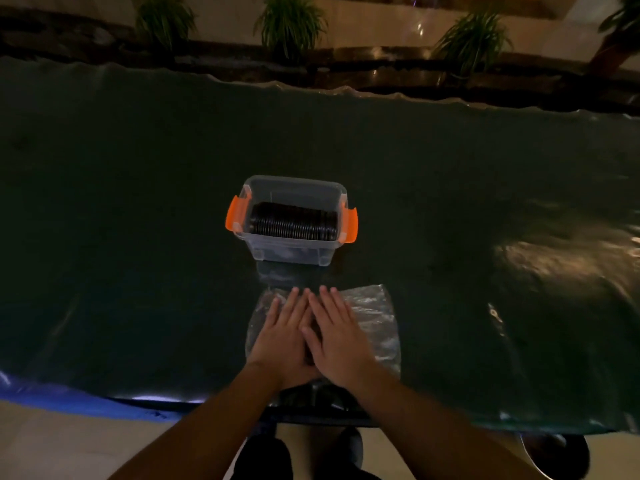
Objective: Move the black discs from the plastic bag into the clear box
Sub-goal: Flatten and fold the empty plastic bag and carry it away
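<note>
The clear box (290, 249) with orange side latches stands lidless in the middle of the table. A row of black discs (292, 222) stands on edge inside it. Nearer to me the plastic bag (375, 315) lies flat on the table. My left hand (282, 336) and my right hand (337, 336) rest palm down on the bag, side by side and touching, fingers straight. Neither hand holds anything. I cannot tell whether any discs are under my hands.
The table (138, 220) is covered by a dark glossy sheet with a wavy far edge. Potted plants (292, 24) stand behind it. A round metal bin (554, 453) sits on the floor at the lower right. My feet show under the near edge.
</note>
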### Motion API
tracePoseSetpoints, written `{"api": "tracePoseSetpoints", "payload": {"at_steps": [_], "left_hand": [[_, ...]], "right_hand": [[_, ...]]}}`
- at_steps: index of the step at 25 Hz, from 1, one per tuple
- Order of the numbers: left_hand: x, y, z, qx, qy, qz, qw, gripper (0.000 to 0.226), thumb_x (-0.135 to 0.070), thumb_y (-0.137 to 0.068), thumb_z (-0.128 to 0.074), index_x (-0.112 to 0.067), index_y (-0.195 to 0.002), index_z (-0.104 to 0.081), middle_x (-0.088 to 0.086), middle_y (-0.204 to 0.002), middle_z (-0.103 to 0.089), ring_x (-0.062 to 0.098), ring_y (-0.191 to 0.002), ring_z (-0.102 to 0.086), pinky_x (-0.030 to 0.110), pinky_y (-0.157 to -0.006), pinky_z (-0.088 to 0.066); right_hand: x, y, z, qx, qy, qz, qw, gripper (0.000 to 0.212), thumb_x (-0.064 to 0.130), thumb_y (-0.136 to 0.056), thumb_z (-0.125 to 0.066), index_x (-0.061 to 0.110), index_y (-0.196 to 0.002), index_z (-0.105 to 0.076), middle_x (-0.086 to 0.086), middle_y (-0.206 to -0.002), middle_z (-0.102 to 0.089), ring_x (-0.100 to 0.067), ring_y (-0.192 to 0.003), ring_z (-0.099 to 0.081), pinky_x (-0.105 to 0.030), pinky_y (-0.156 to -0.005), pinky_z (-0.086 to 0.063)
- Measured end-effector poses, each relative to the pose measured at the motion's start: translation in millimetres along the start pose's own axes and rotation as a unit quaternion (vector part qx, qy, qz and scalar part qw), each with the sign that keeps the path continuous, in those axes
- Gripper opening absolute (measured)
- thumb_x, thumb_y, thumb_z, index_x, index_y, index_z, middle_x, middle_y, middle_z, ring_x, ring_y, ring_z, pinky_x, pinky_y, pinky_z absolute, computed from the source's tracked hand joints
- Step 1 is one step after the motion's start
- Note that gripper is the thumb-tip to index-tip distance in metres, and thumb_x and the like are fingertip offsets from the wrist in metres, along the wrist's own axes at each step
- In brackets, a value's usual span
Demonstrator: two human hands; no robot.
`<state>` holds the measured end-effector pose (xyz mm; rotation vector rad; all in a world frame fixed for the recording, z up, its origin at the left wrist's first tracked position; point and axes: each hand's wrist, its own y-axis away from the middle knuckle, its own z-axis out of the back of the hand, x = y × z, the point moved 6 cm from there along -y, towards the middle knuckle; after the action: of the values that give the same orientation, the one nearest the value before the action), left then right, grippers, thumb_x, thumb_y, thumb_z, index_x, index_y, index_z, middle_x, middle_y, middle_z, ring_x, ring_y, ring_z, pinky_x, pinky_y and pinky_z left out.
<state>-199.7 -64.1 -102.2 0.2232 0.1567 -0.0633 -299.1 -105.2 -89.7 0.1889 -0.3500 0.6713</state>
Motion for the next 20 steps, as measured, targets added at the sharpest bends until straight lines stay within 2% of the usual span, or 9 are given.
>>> {"api": "tracePoseSetpoints", "payload": {"at_steps": [1, 3, 6, 11, 12, 14, 16, 18, 20], "left_hand": [[4, -3, -9, 0.023, -0.004, 0.009, 1.000, 0.124, -0.094, -0.071, -0.026, -0.016, -0.157, 0.017, 0.007, -0.165, 0.021, 0.025, -0.149, 0.030, 0.050, -0.120, 0.016], [16, -6, -25, 0.052, -0.014, 0.035, 0.998, 0.133, -0.102, -0.062, -0.019, -0.014, -0.156, 0.019, 0.007, -0.164, 0.026, 0.028, -0.148, 0.032, 0.053, -0.119, 0.015], [33, -1, -34, 0.043, -0.001, 0.069, 0.997, 0.140, -0.107, -0.057, -0.015, -0.015, -0.159, 0.010, 0.008, -0.166, 0.019, 0.030, -0.150, 0.027, 0.054, -0.119, 0.015], [65, 10, -27, 0.023, 0.006, 0.100, 0.995, 0.118, -0.100, -0.068, -0.008, -0.027, -0.158, 0.013, 0.007, -0.165, 0.020, 0.030, -0.151, 0.022, 0.057, -0.120, 0.011], [69, 10, -23, 0.023, 0.004, 0.102, 0.995, 0.109, -0.096, -0.073, -0.005, -0.028, -0.158, 0.011, 0.006, -0.167, 0.015, 0.029, -0.153, 0.017, 0.058, -0.120, 0.011], [71, 3, -10, 0.001, 0.005, 0.107, 0.994, 0.097, -0.085, -0.085, -0.004, -0.025, -0.160, -0.005, 0.006, -0.169, -0.009, 0.029, -0.155, 0.000, 0.057, -0.120, 0.010], [66, -16, 5, -0.022, 0.014, 0.093, 0.995, 0.087, -0.076, -0.091, -0.016, -0.020, -0.157, -0.024, 0.005, -0.162, -0.031, 0.027, -0.151, -0.019, 0.055, -0.122, 0.004], [55, -43, 14, -0.005, 0.019, 0.044, 0.999, 0.076, -0.068, -0.092, -0.032, -0.021, -0.151, -0.035, 0.005, -0.152, -0.043, 0.026, -0.143, -0.032, 0.051, -0.121, -0.015], [46, -68, 21, 0.040, 0.012, 0.014, 0.999, 0.063, -0.061, -0.089, -0.046, -0.023, -0.140, -0.045, 0.005, -0.139, -0.048, 0.026, -0.130, -0.041, 0.049, -0.110, -0.034]], "right_hand": [[-1, -5, -14, 0.025, 0.017, -0.014, 0.999, 0.069, 0.059, -0.102, -0.011, 0.027, -0.162, -0.006, 0.000, -0.170, 0.000, -0.016, -0.155, 0.014, -0.044, -0.126, 0.000], [-14, -10, -35, 0.058, 0.049, -0.048, 0.996, 0.071, 0.064, -0.099, -0.008, 0.029, -0.161, -0.002, -0.001, -0.171, 0.004, -0.018, -0.153, 0.018, -0.044, -0.123, 0.010], [-43, -10, -43, 0.057, 0.095, -0.089, 0.990, 0.074, 0.066, -0.099, -0.009, 0.027, -0.162, -0.005, -0.006, -0.171, 0.002, -0.023, -0.155, 0.011, -0.044, -0.122, 0.010], [-91, 6, -26, 0.045, 0.098, -0.160, 0.981, 0.076, 0.070, -0.098, -0.004, 0.027, -0.160, 0.006, -0.002, -0.168, 0.009, -0.021, -0.154, 0.011, -0.043, -0.122, 0.008], [-101, 11, -21, 0.049, 0.099, -0.177, 0.978, 0.075, 0.069, -0.098, -0.003, 0.027, -0.160, 0.009, -0.003, -0.168, 0.009, -0.020, -0.154, 0.012, -0.042, -0.122, 0.009], [-121, 25, -13, 0.055, 0.098, -0.225, 0.968, 0.076, 0.067, -0.096, 0.001, 0.026, -0.159, 0.010, -0.005, -0.170, 0.006, -0.023, -0.154, 0.011, -0.043, -0.122, 0.007], [-138, 46, 0, 0.044, 0.073, -0.292, 0.953, 0.080, 0.069, -0.093, 0.003, 0.025, -0.159, 0.008, -0.009, -0.170, 0.004, -0.026, -0.154, 0.011, -0.045, -0.123, 0.004], [-145, 69, 12, 0.024, 0.032, -0.323, 0.946, 0.084, 0.073, -0.091, 0.002, 0.025, -0.159, 0.008, -0.009, -0.170, 0.005, -0.025, -0.153, 0.016, -0.044, -0.123, 0.005], [-141, 89, 23, -0.007, 0.000, -0.323, 0.946, 0.084, 0.073, -0.091, -0.003, 0.025, -0.159, 0.005, -0.007, -0.170, 0.002, -0.022, -0.152, 0.019, -0.042, -0.122, 0.006]]}}
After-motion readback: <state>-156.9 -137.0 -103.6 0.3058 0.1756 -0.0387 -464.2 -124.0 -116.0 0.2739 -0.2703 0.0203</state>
